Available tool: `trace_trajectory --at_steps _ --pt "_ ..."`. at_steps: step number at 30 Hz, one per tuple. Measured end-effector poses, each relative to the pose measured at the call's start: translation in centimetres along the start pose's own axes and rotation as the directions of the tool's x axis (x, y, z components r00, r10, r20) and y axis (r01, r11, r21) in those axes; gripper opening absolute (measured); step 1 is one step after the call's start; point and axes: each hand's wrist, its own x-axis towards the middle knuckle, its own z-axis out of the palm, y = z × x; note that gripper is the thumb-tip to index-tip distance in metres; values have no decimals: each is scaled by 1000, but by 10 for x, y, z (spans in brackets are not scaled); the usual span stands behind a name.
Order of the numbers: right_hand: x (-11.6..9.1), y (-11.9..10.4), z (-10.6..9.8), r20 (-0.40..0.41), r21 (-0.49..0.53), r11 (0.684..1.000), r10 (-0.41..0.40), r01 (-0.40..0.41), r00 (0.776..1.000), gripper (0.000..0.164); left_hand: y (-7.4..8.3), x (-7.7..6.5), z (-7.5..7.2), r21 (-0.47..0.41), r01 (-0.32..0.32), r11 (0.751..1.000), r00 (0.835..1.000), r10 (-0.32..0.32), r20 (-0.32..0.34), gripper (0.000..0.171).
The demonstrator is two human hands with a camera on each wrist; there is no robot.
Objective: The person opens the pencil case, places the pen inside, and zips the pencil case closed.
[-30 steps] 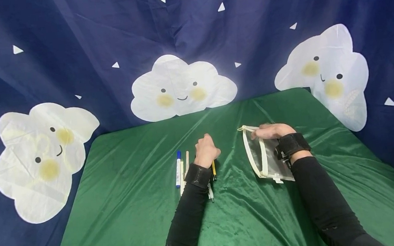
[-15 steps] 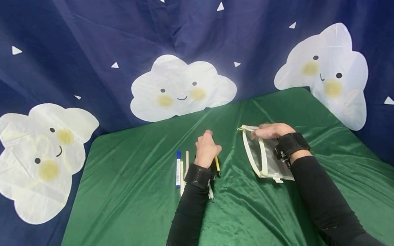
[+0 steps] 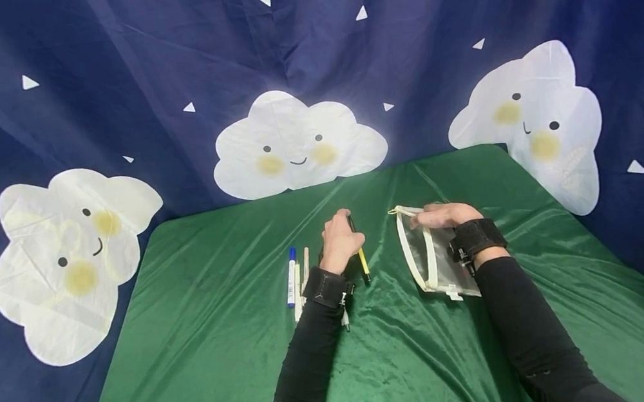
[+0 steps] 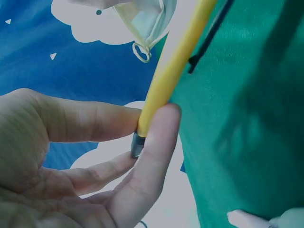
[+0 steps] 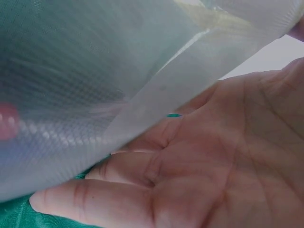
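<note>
In the head view my left hand (image 3: 340, 243) is above the cloth, pinching a yellow pen (image 3: 364, 264) that slants down toward me. Close up in the left wrist view, thumb and fingers grip the pen (image 4: 166, 78) beside its dark end. To the right, my right hand (image 3: 447, 214) holds the rim of a translucent mesh pouch (image 3: 461, 264) with cream edging, its mouth facing left. In the right wrist view, long fingers (image 5: 95, 202) lie along the outside of the mesh. A pinkish blur shows through it; I cannot tell what that is.
A blue-and-white marker (image 3: 291, 281) and a beige stick (image 3: 306, 262) lie left of my left wrist. A white pen (image 3: 345, 320) pokes out beside the left sleeve, which hides part of the group. Green cloth (image 3: 196, 342) covers the table; a blue cloud-patterned curtain (image 3: 168, 54) hangs behind.
My left hand has shifted slightly right and away from me; the yellow pen has come out from beneath it, swinging rightward. The right hand and pouch stay in place.
</note>
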Motion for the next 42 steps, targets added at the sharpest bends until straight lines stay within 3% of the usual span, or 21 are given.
trace_trajectory --at_steps 6,14,28,34,42 --pt "3 0 1 16 -9 1000 -27 27 1000 85 -2 1 5 -70 18 997 999 -20 -25 62" --pt "-1 -1 2 -23 6 1000 -3 3 1000 89 -2 4 11 -210 26 977 997 -41 -67 59" --pt "-4 0 2 -26 -13 1000 -7 7 1000 88 1 5 20 -461 -26 887 991 -38 -128 56" --pt "-4 -1 3 -21 -8 1000 1 -1 1000 91 5 5 26 -528 -23 849 991 -49 -123 58" --pt "-2 -1 4 -22 3 1000 17 -16 1000 89 8 1 31 -576 -8 818 993 -60 -100 56"
